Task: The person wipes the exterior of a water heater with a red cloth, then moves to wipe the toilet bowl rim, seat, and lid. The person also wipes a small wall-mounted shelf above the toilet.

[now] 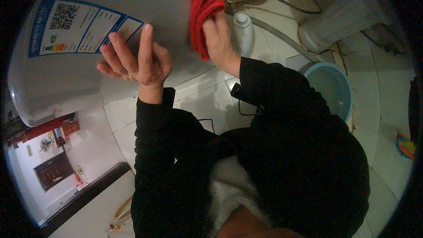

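A red cloth (203, 17) is bunched in my right hand (221, 46), whose fingers press it against the right side of a large grey appliance (163, 0). My left hand (140, 59) is raised in front of the appliance's face, fingers spread and holding nothing. Behind its fingertips lies a blue-and-white label (83, 31) with a square code, partly covered by the hand. Whether the left fingers touch the surface I cannot tell. Just right of my right hand a white bottle (243, 35) stands on the tiles.
A light-blue bucket (350, 90) stands at the right, near a thick grey pipe (335, 20). A grey hose (282, 36) runs along the tiled floor (205, 101). At the lower left, a dark threshold (86, 198) borders a brighter room.
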The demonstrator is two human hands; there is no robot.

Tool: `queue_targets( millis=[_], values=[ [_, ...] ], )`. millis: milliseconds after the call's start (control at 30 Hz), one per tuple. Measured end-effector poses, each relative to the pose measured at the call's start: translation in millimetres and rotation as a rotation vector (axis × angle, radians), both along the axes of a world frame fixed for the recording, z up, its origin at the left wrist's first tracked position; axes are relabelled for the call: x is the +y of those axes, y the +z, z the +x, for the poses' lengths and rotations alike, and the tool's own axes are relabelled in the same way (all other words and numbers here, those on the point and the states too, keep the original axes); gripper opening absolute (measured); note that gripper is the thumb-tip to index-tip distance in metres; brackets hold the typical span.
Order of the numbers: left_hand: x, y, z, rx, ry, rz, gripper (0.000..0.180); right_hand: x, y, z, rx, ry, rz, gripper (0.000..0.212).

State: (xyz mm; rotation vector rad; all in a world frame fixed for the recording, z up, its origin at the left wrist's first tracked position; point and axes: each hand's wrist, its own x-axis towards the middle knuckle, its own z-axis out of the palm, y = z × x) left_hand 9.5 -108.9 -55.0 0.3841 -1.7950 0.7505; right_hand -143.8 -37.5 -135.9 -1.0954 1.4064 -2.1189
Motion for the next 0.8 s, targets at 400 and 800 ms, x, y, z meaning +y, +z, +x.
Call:
queue_targets(
  millis=[400,800],
  values=[
    [-6,-43,22,0.116,-0.400,1.081,0.113,-27,126,-19,0.575,-0.278,-0.596,0.093],
    [1,-8,1,-0.004,-0.094,0.037,0.039,-38,87,-32,0.471,-0.132,-0.338,0.084]
  ],
)
